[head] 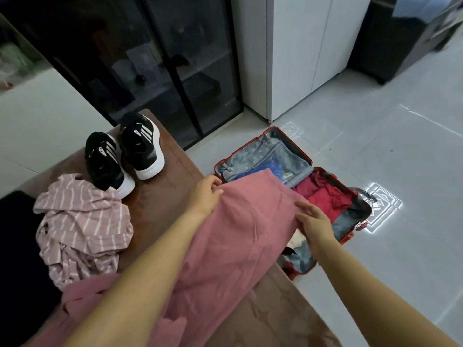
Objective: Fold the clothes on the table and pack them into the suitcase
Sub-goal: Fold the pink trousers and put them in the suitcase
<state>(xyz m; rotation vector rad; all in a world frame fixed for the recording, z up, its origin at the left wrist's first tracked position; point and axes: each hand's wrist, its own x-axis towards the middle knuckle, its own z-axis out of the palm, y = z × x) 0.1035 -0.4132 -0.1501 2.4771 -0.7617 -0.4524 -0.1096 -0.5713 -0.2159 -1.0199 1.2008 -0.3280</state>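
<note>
A large pink garment (240,234) stretches from the brown table (160,196) out over the open red suitcase (304,156) on the floor. My left hand (206,196) grips its far left corner. My right hand (314,224) holds its right edge above the suitcase. Inside the suitcase lie dark red clothes (325,194) on the right and a blue item (270,169) in the lined lid half. A crumpled pink-and-white striped shirt (82,226) lies on the table to the left.
A pair of black sneakers with white soles (125,156) stands on the table's far end. Something black (17,241) covers the table's left edge. Dark glass cabinet doors (150,58) and a white cabinet (300,46) stand behind. Pale tiled floor (388,146) surrounds the suitcase.
</note>
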